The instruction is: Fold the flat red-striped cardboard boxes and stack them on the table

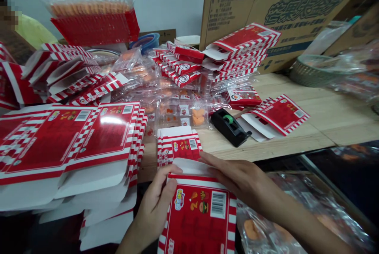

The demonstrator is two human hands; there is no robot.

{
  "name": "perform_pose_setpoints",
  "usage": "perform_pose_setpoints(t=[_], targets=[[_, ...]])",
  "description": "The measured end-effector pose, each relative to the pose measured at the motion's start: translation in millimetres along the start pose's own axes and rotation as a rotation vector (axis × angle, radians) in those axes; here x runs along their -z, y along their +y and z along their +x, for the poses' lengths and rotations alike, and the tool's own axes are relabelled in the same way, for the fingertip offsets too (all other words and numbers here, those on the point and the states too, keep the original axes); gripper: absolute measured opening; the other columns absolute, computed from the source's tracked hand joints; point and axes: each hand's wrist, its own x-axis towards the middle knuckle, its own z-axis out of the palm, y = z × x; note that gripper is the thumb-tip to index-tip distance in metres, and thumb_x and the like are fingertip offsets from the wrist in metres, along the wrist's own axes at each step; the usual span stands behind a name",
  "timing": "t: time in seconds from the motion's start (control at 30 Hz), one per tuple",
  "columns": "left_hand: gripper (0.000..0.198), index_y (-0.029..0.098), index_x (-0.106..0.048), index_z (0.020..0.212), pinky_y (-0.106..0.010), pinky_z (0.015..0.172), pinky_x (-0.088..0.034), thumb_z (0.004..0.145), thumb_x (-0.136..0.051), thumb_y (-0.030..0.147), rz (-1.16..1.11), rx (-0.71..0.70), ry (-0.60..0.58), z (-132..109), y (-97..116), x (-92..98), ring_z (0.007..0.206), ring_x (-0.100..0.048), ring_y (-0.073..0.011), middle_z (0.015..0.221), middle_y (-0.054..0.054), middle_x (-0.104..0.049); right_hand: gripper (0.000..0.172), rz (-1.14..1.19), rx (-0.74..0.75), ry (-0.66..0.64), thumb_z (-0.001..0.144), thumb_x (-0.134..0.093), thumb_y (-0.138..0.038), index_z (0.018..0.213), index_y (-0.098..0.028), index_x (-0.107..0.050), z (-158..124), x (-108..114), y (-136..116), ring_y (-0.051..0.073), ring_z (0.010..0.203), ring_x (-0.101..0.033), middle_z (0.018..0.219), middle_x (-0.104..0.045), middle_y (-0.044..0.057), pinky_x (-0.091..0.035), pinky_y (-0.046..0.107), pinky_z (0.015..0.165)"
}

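A red cardboard box (204, 214) with white-striped edges is in front of me, its white top flap standing up. My left hand (155, 198) is closed around the box's upper left edge, thumb on the printed face. Along the top right of the same box lies my right hand (242, 179), fingers stretched out and touching the flap side. Just beyond the box, a small stack of flat red-and-white cartons (185, 145) rests on the table. A black tape dispenser (229, 127) with green tape sits beyond my right hand.
Unfolded cartons (100, 135) pile up at left. Folded boxes (239, 49) are stacked at the back, near a large brown carton (284, 9). Clear packs of orange pieces (198, 116) cover mid-table; more packs (251, 228) lie below the table edge. A basket (310, 72) stands right.
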Motion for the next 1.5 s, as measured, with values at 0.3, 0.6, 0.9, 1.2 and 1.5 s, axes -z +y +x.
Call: perform_pose_setpoints(t=[0.3,0.6,0.9,1.2,1.5], targets=[[0.031,0.022,-0.059,0.104,-0.025,0.071,-0.049,0.087,-0.05,0.047,-0.009,0.001,-0.042,0.1,1.7,-1.9,0.08,-0.063,-0.0178,0.096,-0.002,-0.069,0.037,0.241,0.015,-0.07,0.087,-0.054,-0.014,0.119,-0.031,-0.061,9.0,9.1,-12.8,0.02,0.106,-0.064,0.122,-0.063,0.003,-0.055,0.032,0.086],[0.037,0.024,-0.038,0.121,-0.027,0.076,-0.051,0.09,-0.047,0.042,-0.025,-0.026,-0.146,-3.7,0.2,-8.8,0.087,-0.064,-0.0175,0.109,-0.006,-0.066,0.008,0.315,-0.294,0.028,0.082,-0.064,-0.029,0.085,-0.024,-0.069,21.2,0.8,-20.3,0.014,0.07,-0.066,0.079,-0.072,-0.002,-0.05,0.022,0.061],[0.042,0.028,-0.05,0.127,-0.033,0.105,-0.035,0.087,-0.052,0.041,0.133,-0.078,-0.088,-12.1,0.3,-10.2,0.125,-0.046,-0.0226,0.134,-0.003,-0.054,0.008,0.508,-0.199,-0.073,0.082,-0.064,-0.026,0.082,-0.022,-0.071,21.6,9.0,-16.1,0.013,0.072,-0.065,0.079,-0.07,0.0,-0.053,0.023,0.066],[0.022,0.029,-0.06,0.107,-0.025,0.092,-0.044,0.093,-0.044,0.032,0.238,-0.194,-0.209,-2.9,-1.4,-1.5,0.105,-0.058,-0.0175,0.112,-0.001,-0.064,0.018,0.499,-0.11,-0.209,0.087,-0.058,-0.024,0.098,-0.026,-0.072,22.5,14.8,-12.8,0.014,0.086,-0.066,0.095,-0.071,0.002,-0.052,0.024,0.076],[0.027,0.026,-0.062,0.096,-0.027,0.087,-0.044,0.086,-0.051,0.049,0.069,-0.129,-0.003,-5.2,-1.2,-5.9,0.094,-0.057,-0.0182,0.1,-0.001,-0.065,0.013,0.667,-0.473,-0.027,0.081,-0.064,-0.029,0.086,-0.023,-0.074,1.9,6.1,-3.8,0.015,0.072,-0.07,0.083,-0.075,0.001,-0.057,0.023,0.062]])
